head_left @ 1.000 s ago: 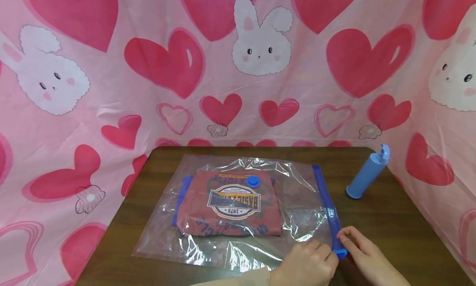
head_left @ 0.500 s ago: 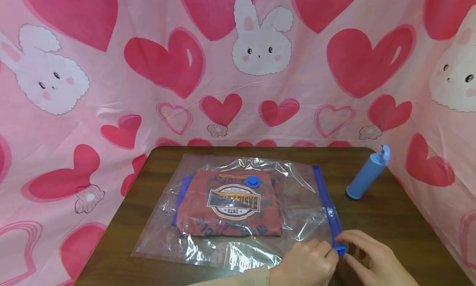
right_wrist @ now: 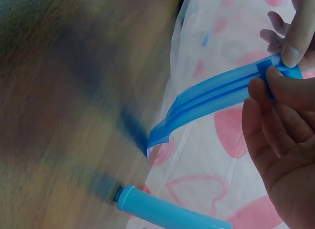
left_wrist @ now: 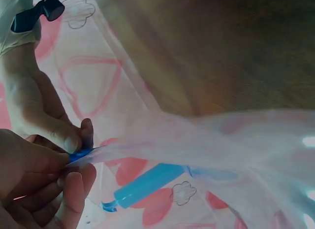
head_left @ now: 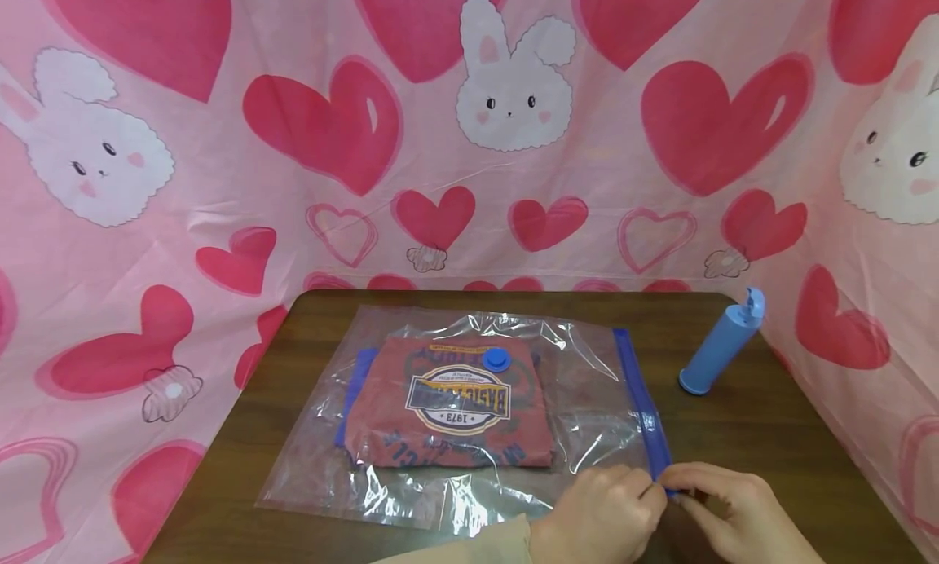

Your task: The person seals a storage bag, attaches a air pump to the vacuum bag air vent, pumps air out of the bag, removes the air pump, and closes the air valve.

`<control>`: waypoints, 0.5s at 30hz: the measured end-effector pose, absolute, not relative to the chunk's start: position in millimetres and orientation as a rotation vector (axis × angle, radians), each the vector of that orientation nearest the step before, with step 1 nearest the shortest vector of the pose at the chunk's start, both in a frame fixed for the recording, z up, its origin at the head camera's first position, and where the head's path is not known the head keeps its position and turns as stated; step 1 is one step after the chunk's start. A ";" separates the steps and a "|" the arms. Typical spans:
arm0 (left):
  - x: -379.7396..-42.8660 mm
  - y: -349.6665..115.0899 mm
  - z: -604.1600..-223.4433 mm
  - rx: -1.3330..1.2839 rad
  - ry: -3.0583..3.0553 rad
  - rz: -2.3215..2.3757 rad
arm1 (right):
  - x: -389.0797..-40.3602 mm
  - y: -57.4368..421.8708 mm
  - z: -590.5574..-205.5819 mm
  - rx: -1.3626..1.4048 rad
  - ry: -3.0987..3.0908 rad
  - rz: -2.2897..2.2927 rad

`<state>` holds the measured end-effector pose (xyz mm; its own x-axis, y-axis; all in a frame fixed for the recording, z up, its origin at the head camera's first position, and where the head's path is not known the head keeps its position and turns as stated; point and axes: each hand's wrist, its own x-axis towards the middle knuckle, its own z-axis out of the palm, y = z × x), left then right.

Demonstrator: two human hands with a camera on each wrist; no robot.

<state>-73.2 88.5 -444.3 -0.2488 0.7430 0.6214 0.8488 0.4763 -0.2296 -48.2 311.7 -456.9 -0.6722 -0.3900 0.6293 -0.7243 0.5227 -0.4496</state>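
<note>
A clear plastic zip bag lies with its blue zip strip on the right. Inside it is a folded red T-shirt with printed lettering, over something blue. At the strip's near end, my left hand pinches the bag's corner between thumb and fingers. Close beside it, my right hand pinches the blue zip slider with thumb and index finger. In the head view the fingers mostly hide that slider. The right wrist view shows the strip's ridges running away from the two hands.
A light-blue hand pump stands on the brown table, right of the bag. A round blue valve cap sits on the bag above the shirt. Pink heart-and-rabbit cloth surrounds the table's back and sides.
My right fingers have moved from the strip's edge, spread around the slider, then closed on it. My left hand keeps its place at the bag's corner.
</note>
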 end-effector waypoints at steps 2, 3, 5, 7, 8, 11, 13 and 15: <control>-73.9 89.9 -444.8 -1.313 -2.042 -0.204 | -48.9 311.5 -457.5 0.905 -2.307 0.980; -74.2 90.5 -445.4 -1.313 -2.041 -0.210 | -49.2 311.7 -457.5 0.905 -2.304 0.972; -74.8 92.0 -446.8 -1.310 -2.044 -0.228 | -49.7 311.7 -457.4 0.909 -2.296 0.972; -74.8 93.3 -447.4 -1.288 -2.050 -0.223 | -50.9 311.4 -456.3 0.915 -2.282 0.959; -75.0 93.8 -447.2 -1.275 -2.056 -0.217 | -51.4 311.0 -455.7 0.910 -2.277 0.951; -75.7 95.7 -446.2 -1.239 -2.072 -0.197 | -52.8 309.1 -454.7 0.895 -2.264 0.942; -76.1 96.1 -444.4 -1.228 -2.083 -0.200 | -53.0 307.3 -453.5 0.873 -2.272 0.949; -76.1 96.7 -441.9 -1.223 -2.095 -0.182 | -53.3 306.2 -453.1 0.867 -2.275 0.967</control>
